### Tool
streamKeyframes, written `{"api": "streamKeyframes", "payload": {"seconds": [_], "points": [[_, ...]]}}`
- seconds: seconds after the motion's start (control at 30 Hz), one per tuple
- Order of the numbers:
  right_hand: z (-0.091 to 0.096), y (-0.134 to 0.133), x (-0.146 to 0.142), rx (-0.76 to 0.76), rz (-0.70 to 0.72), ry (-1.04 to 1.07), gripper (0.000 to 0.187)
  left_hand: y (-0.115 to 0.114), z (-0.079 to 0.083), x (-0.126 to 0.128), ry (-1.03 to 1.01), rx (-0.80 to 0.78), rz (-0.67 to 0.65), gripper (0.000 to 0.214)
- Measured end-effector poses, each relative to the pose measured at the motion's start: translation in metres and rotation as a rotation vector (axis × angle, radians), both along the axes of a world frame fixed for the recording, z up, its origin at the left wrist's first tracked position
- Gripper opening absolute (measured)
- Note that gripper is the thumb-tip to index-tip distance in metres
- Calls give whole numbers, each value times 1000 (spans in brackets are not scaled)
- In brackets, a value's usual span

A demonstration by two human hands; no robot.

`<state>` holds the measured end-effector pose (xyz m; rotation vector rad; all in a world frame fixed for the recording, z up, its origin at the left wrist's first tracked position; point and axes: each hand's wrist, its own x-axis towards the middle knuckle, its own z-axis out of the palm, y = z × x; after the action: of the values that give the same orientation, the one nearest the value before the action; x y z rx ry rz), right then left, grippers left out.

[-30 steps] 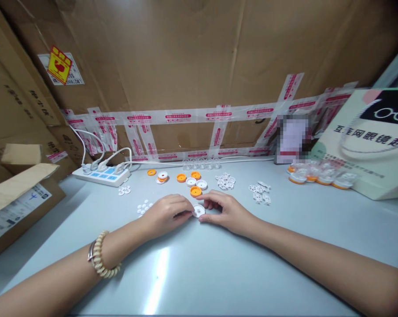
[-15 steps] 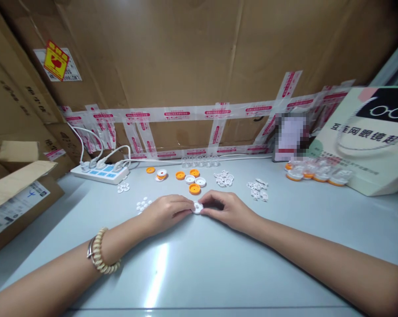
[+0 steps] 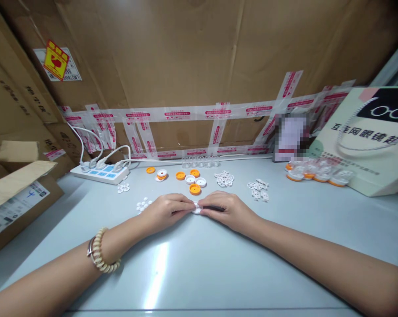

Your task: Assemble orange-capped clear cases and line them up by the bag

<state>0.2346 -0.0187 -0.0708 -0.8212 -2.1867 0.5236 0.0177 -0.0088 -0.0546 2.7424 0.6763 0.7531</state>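
Note:
Between my two hands a small round white plastic part [image 3: 197,210] is pinched, low over the table, with its upper side partly covered by fingers. My left hand [image 3: 169,209] closes on its left edge, and my right hand [image 3: 227,209] grips the right edge with thumb and fingers. Just beyond them lie orange round caps [image 3: 195,189] and white round caps [image 3: 200,182]. Small white discs [image 3: 143,204] are beside my left hand. White openwork pieces [image 3: 224,178] lie past my right hand, with more white pieces [image 3: 259,190] farther right.
A power strip [image 3: 100,173] with plugged cables stands at the back left, near an open carton [image 3: 20,198]. Clear plastic domes [image 3: 200,162] line the cardboard wall. At the right are orange-and-white assembled pieces [image 3: 319,174], a paper bag [image 3: 360,154] and a pixelated phone-like object [image 3: 289,136].
My right fingers have moved slightly left and inward over the white part, covering more of its top. The left hand stays almost still.

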Motion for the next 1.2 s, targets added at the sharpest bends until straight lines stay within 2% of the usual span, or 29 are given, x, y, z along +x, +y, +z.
{"api": "streamKeyframes", "payload": {"seconds": [0.23,0.57,0.83,1.0,1.1,1.17,1.2], "points": [[-3,1,0,85,10,-41,17,0,-1,-1,31,32,-1,25],[-3,0,-1,235,6,-166,17,-5,2,0,202,211,13,29],[-2,-2,-2,221,5,-206,20,-6,3,0,246,266,14,27],[-1,-3,-2,176,13,-162,20,-9,0,2,245,293,34,26],[0,-2,-1,151,30,-113,18,-6,11,-2,219,251,41,27],[1,-2,-1,114,26,-81,16,0,28,-12,213,196,78,26],[2,-2,-1,88,17,-67,16,4,37,-19,222,152,139,25]]}}
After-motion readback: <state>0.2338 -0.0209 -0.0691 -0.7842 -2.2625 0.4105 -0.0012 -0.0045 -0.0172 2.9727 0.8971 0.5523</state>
